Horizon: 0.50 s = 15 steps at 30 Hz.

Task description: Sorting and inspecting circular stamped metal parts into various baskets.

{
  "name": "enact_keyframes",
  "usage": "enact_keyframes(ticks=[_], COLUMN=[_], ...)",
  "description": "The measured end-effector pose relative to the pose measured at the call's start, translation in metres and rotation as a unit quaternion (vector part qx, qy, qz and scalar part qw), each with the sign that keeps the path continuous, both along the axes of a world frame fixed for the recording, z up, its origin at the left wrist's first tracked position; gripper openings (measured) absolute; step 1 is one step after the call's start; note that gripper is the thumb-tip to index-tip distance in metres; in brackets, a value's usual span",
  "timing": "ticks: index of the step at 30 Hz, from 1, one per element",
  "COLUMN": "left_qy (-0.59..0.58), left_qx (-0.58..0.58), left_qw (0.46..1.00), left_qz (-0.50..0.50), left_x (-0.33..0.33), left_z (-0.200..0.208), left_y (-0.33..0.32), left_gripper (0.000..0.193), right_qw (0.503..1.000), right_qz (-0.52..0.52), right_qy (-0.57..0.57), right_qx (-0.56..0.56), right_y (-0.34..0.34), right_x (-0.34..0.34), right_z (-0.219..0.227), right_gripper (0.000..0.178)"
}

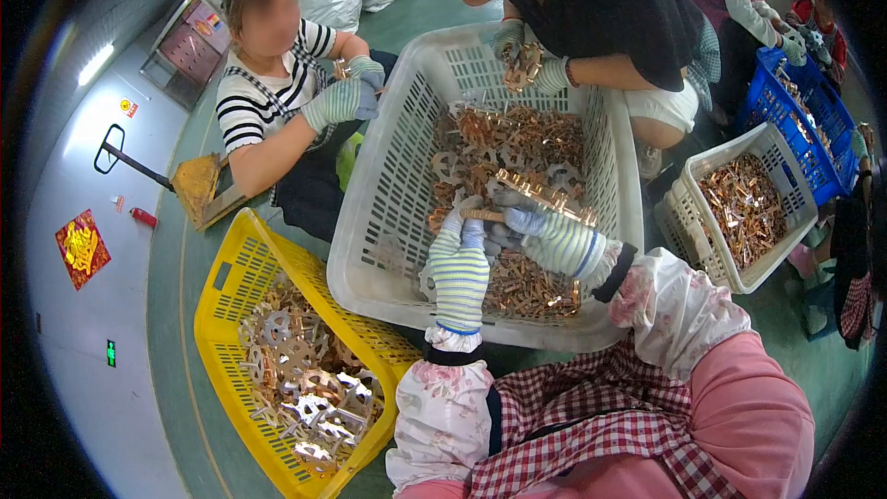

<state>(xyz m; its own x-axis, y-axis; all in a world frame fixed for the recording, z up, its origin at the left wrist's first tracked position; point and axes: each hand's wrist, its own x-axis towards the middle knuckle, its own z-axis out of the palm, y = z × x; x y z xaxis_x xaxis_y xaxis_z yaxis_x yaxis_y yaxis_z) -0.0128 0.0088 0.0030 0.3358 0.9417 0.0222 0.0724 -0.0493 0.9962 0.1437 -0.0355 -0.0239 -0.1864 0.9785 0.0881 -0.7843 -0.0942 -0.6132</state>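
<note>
Both my hands wear striped knit gloves and work over a large white plastic basket (360,291). In my right hand (559,238) is a long shiny copper strip (545,192) with a toothed edge, its fingers closed round it. My left hand (459,268) is closed on a short brownish copper piece (483,214) that reaches toward my right fingers. The exact hold of the fingertips is partly hidden. Beneath them lies a heap of small copper parts (531,286), mixed with flat silvery metal plates (450,164).
A yellow basket (217,314) of silvery plates leans at the left. Right of me stand a smaller white basket (688,222) of copper parts and blue crates (767,102). Two gloved co-workers (277,102) (601,9) handle metal pieces across the basket; other people sit farther right.
</note>
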Motion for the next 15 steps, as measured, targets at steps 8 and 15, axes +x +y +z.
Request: enact_keyframes(ticks=[8, 15], left_qy=[-0.026, -0.029], left_qx=[-0.009, -0.020], left_qw=[1.000, 0.999], left_qz=[-0.001, -0.004], left_x=[-0.002, -0.002], left_z=[0.000, 0.005], left_y=[-0.001, -0.004], left_gripper=[0.027, 0.027], right_qw=[0.998, 0.997], right_qz=[-0.063, -0.074], right_qy=[-0.003, -0.005], right_qx=[0.002, 0.022], right_y=[-0.008, -0.002], right_x=[-0.010, -0.009], right_z=[0.019, 0.002], right_gripper=[0.041, 0.043])
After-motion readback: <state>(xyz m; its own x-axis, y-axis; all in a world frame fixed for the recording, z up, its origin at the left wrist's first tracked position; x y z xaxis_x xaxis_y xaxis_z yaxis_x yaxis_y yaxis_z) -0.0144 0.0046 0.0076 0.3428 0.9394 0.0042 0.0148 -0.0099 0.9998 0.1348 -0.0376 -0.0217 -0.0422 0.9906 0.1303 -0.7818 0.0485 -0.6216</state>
